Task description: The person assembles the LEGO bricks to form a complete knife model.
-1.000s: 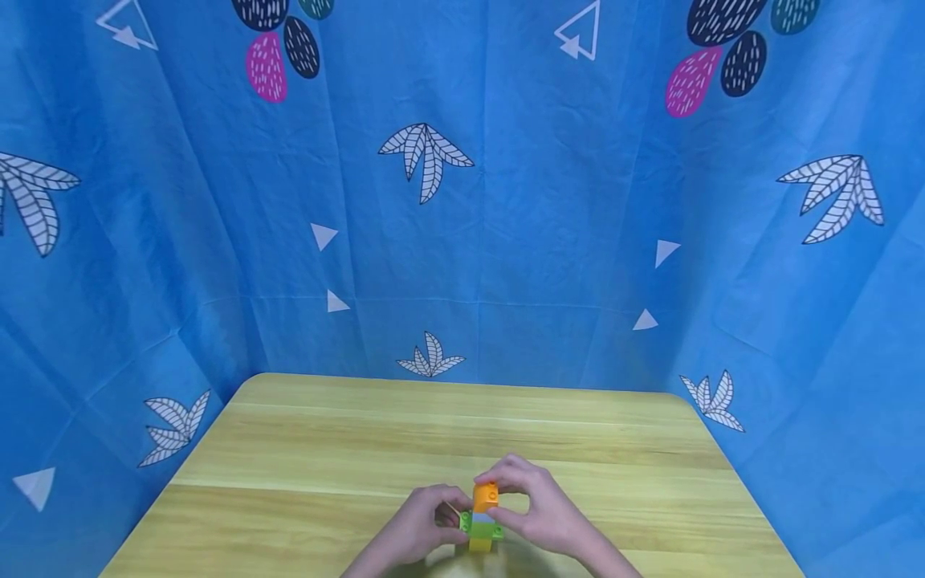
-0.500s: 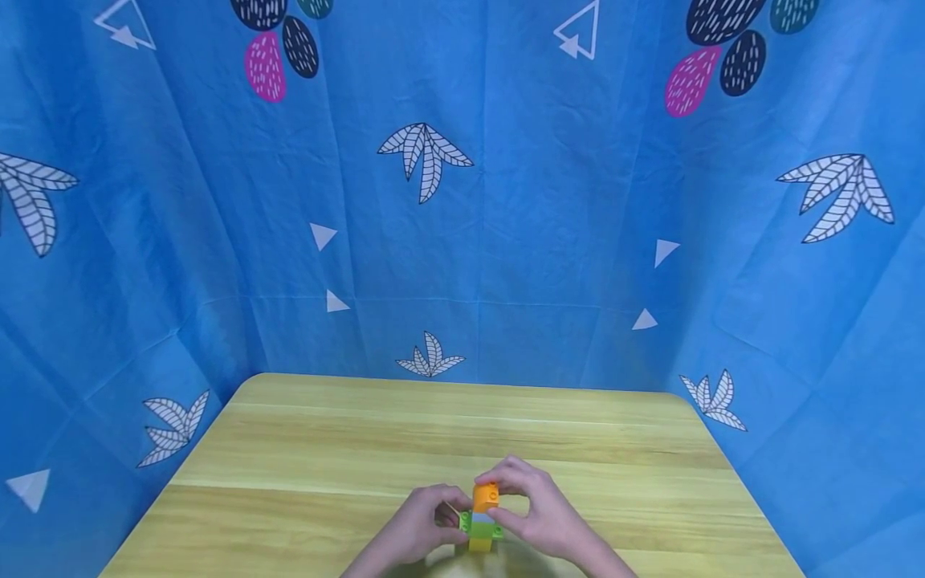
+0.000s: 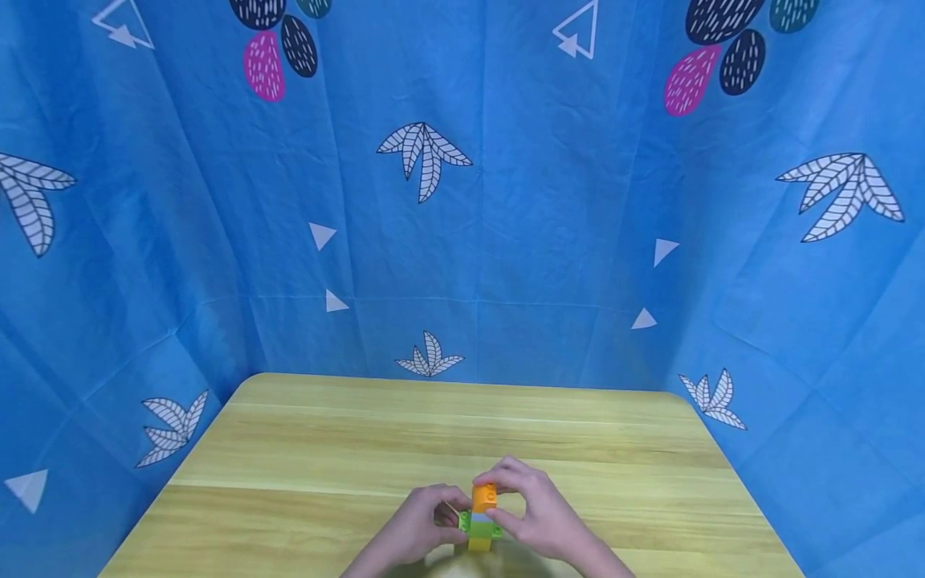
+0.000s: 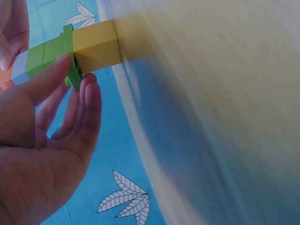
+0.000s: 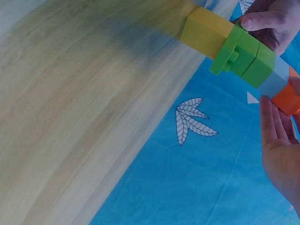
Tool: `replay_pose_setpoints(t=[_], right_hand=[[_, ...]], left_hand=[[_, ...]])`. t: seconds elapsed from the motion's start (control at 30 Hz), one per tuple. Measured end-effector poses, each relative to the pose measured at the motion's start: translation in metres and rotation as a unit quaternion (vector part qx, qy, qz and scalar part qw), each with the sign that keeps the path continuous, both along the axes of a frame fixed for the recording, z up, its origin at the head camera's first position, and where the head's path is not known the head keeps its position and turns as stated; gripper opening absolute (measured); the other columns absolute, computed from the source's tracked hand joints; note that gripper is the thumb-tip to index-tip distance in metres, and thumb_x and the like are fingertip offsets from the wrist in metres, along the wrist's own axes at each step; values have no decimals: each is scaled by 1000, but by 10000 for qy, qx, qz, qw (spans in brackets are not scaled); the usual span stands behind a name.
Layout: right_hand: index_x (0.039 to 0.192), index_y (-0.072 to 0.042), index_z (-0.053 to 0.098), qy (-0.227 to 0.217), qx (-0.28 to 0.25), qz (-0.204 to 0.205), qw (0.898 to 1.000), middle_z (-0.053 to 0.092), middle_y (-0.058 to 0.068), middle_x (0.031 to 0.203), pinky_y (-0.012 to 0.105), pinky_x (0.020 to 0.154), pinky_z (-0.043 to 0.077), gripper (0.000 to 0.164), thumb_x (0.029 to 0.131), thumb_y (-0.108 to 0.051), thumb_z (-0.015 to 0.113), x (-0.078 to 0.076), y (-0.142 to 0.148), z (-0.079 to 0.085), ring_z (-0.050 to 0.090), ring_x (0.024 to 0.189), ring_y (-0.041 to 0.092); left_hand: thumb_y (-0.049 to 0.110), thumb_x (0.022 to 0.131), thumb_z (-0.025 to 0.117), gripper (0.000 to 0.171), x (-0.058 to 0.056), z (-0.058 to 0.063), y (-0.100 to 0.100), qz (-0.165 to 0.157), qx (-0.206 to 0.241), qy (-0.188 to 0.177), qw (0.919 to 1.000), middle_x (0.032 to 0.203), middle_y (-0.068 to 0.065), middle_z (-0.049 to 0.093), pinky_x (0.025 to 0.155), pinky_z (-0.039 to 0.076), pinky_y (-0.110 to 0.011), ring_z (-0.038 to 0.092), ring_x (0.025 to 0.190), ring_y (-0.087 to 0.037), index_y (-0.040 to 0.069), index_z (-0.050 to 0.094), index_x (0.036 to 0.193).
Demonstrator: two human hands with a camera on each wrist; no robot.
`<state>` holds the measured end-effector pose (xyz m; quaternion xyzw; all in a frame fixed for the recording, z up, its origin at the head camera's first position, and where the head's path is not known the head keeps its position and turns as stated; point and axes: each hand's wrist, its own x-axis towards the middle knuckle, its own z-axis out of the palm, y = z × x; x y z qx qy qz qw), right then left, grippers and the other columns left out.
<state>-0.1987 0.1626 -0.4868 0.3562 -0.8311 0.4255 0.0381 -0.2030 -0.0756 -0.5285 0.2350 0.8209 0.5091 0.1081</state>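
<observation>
A small tower of toy building blocks stands upright near the table's front edge. At its bottom is a yellow block [image 5: 206, 30], with a thin green plate [image 5: 227, 50] jutting out on both sides above it. Two green blocks [image 5: 258, 60] follow, then a light blue block [image 5: 275, 78], and an orange block [image 3: 483, 498] tops the stack. My left hand [image 3: 425, 523] pinches the green plate at its left end between thumb and fingers. From the right, my right hand [image 3: 533, 514] grips the orange block, fingers on its far side and thumb on the near side.
The pale wooden table [image 3: 448, 433] stretches away behind the tower, its far corners rounded. A blue patterned cloth [image 3: 506, 241] hangs behind it and along both sides. The tower's shadow falls on the tabletop in the left wrist view.
</observation>
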Motion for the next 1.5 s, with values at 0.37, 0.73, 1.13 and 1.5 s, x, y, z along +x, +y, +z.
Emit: replay_pose_setpoints(t=[0.37, 0.73, 1.13, 1.5], right_hand=[[125, -27, 69, -92, -25, -16, 10000, 64, -13, 110, 45, 92, 63, 40, 91, -8, 78, 1, 0, 0, 69, 104, 9], [125, -27, 69, -101, -80, 24, 9999, 64, -13, 110, 46, 92, 63, 40, 91, -10, 78, 1, 1, -3, 68, 104, 8], [127, -26, 69, -104, -141, -45, 9998, 66, -10, 110, 41, 92, 63, 38, 92, -13, 78, 0, 1, -3, 67, 104, 9], [143, -18, 60, -876, -302, -39, 9957, 65, -3, 117, 41, 97, 61, 52, 94, -21, 77, 2, 5, -8, 71, 109, 18]], left_hand=[[3, 79, 85, 33, 0, 0, 1, 57, -15, 21, 10000, 110, 0, 73, 78, 57, -18, 66, 86, -6, 12, 74, 109], [3, 79, 85, 34, 1, -2, 0, 51, 12, -1, 10000, 110, 0, 73, 77, 57, -18, 66, 86, -6, 12, 74, 110], [4, 79, 86, 33, 1, 0, 0, 20, -68, 70, 10000, 109, 0, 73, 78, 57, -17, 65, 85, -3, 12, 75, 109], [3, 78, 86, 34, 0, 0, -1, -21, -85, 87, 9999, 110, -1, 73, 78, 57, -17, 65, 86, -4, 13, 75, 109]])
